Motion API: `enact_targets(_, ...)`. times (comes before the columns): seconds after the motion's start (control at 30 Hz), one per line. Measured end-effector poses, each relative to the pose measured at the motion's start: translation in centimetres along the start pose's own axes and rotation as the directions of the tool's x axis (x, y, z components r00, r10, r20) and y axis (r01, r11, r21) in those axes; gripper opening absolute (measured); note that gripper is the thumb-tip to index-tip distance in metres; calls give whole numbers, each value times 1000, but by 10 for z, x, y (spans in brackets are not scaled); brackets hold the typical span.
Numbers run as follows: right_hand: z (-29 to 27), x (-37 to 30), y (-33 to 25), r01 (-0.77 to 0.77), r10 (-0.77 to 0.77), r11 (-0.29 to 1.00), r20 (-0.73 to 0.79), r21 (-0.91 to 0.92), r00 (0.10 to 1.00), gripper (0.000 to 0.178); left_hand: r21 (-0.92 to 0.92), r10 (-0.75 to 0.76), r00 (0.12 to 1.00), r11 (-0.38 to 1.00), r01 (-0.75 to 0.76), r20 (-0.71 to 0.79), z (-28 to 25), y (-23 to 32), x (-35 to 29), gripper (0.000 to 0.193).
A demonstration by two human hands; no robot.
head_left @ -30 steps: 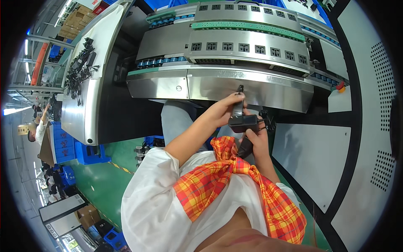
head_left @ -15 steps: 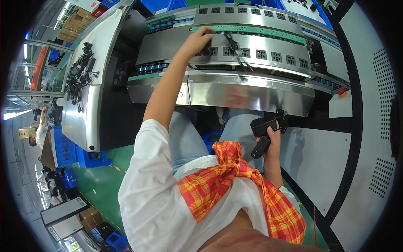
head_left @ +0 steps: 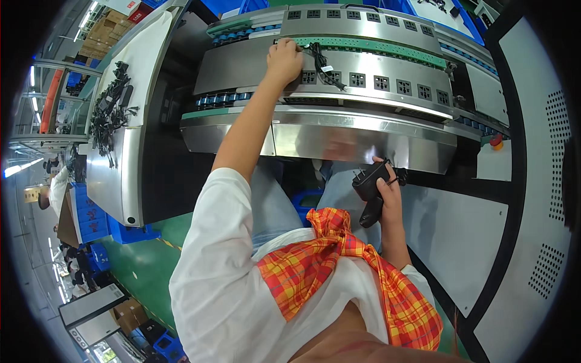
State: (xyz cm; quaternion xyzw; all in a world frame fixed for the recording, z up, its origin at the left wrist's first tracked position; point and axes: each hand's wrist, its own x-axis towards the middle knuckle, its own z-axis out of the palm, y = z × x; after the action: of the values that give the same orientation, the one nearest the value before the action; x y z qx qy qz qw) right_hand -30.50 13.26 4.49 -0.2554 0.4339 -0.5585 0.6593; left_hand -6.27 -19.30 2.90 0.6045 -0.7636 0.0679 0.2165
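Observation:
Reaching forward over the metal socket panel [head_left: 357, 63], my left hand [head_left: 283, 60] is closed round a black power adapter, mostly hidden under the fingers; a bundled black cable [head_left: 319, 63] with a small white tag trails off to its right across the panel. A row of universal sockets [head_left: 357, 80] runs beside that hand. Low on the right, in front of the machine's edge, my right hand [head_left: 390, 190] grips two black power adapters. The upper adapter [head_left: 366, 181] shows metal prongs; the lower adapter [head_left: 371, 213] hangs below it. Bundled cable shows behind my fingers.
A pile of black adapters and cables [head_left: 112, 106] lies on the side bench [head_left: 112, 181] at left. Behind the green strip [head_left: 375, 43] is a second socket row [head_left: 353, 16]. A red stop button [head_left: 496, 143] sits at right, beside a white cabinet panel [head_left: 538, 199].
My left hand has shifted slightly left and lower over the panel, its cable swinging along. In my right hand the adapters have turned, so prongs now show.

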Motion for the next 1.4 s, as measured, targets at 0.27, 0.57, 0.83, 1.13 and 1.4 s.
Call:
enact_targets(0.27, 22, 20, -49, 259, -259, 966, 21, -5, 966, 49, -243, -102, 958, 955, 170, 268, -18, -17, -7, 35)
enact_targets(0.57, 65, 118, -118, 467, -469, 871, 21, -155, 883, 43, -6, 607, 776, 788, -615, 173, -49, 30, -22, 18)
enact_targets(0.83, 85, 235, -87, 386, -175, 393, 344, -835, 922, 46, -274, 202, 963, 930, -245, -177, -66, -7, -98, 10)
enact_targets(1.13, 128, 285, -86, 264, 192, 20, 263, -964, 946, 52, -504, -65, 954, 859, -96, -293, -38, 5, -170, 16)
enact_targets(1.4, 152, 307, -98, 259, 267, -229, 195, -938, 944, 50, -648, -179, 941, 760, -53, -287, -35, 9, -173, 16)
